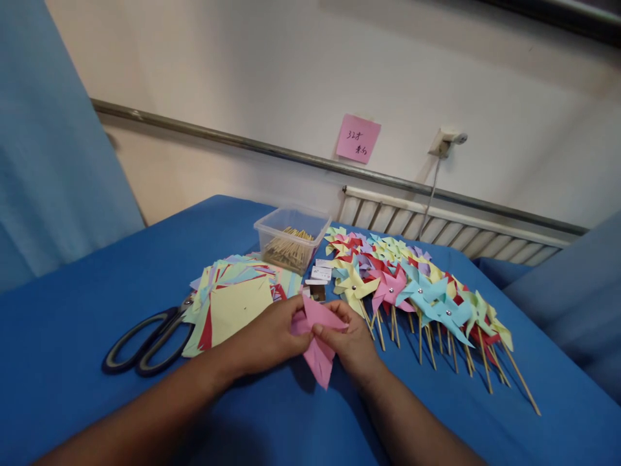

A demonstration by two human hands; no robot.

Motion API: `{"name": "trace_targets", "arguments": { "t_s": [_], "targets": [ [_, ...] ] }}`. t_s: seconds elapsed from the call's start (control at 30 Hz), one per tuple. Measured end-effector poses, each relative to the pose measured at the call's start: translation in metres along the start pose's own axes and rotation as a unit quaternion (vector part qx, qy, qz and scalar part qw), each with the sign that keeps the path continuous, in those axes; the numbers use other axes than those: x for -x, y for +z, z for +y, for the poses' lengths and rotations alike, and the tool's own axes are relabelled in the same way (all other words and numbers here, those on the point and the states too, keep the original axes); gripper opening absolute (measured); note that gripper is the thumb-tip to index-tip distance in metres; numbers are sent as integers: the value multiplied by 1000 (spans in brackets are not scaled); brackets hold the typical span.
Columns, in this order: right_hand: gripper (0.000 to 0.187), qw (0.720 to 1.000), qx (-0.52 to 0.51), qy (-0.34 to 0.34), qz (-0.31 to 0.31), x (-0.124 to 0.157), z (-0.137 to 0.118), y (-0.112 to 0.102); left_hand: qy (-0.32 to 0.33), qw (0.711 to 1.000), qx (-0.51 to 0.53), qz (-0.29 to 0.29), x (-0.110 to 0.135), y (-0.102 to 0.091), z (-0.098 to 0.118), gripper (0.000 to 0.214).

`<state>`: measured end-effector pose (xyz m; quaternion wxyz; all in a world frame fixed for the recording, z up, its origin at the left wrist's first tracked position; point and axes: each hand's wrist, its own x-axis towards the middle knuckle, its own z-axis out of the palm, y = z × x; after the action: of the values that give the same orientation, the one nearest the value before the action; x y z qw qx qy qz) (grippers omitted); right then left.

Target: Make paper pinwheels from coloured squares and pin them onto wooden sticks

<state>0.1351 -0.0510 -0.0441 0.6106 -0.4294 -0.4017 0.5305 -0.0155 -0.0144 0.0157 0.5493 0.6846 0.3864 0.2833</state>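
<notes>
A pink paper pinwheel (319,364), partly folded, is held between both hands above the blue cloth. My left hand (279,330) grips its left side, thumb on the paper. My right hand (350,336) pinches the right side, its thumb near the centre where folds meet. Fingers cover much of the middle, so I cannot tell whether a pin is there. Just behind the hands sits a small open box (317,292), its contents unclear. Left of my left hand lies a pile of coloured paper squares (242,304), a pale yellow one on top.
Scissors (145,340) with dark handles lie at the left, blades under the paper. A clear plastic tub (294,239) holds thin wooden sticks. Many finished pinwheels (420,291) on sticks are heaped at the right. Small white boxes (321,270) stand beside the tub. A radiator (446,223) lines the wall.
</notes>
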Motion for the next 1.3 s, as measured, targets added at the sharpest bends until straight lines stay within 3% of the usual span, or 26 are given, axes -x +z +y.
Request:
{"name": "trace_targets", "arguments": {
  "t_s": [0.13, 0.23, 0.33, 0.43, 0.5, 0.73, 1.0, 1.13, 1.3],
  "targets": [
    [35, 996, -61, 0, 68, -3, 4, 1, 54, 989, -107, 83, -5, 1, -3, 29],
    [38, 988, -99, -20, 120, -6, 7, 1, 6, 994, -10, 108, -9, 5, -9, 42],
    [40, 982, -125, -33, 141, -8, 8, 0, -50, 986, 154, 50, -11, 11, -14, 49],
    [40, 981, -123, -40, 142, -7, 8, 1, -72, 961, 265, -4, -8, 17, -17, 47],
    [42, 982, -119, -42, 142, -6, 8, 3, -81, 953, 293, -9, -7, 20, -18, 43],
    [36, 983, -137, -19, 117, -4, 7, 9, -122, 956, 265, 44, -8, 21, -25, 25],
    [30, 987, -130, -15, 95, -2, 5, 9, -120, 951, 279, 50, -6, 20, -16, 24],
    [26, 989, -116, -36, 85, -1, 7, 6, -93, 938, 328, 62, -7, 13, -11, 20],
    [30, 991, -69, -34, 106, -4, 10, 4, -93, 947, 295, 90, -10, 1, -14, 28]
  ]
}}
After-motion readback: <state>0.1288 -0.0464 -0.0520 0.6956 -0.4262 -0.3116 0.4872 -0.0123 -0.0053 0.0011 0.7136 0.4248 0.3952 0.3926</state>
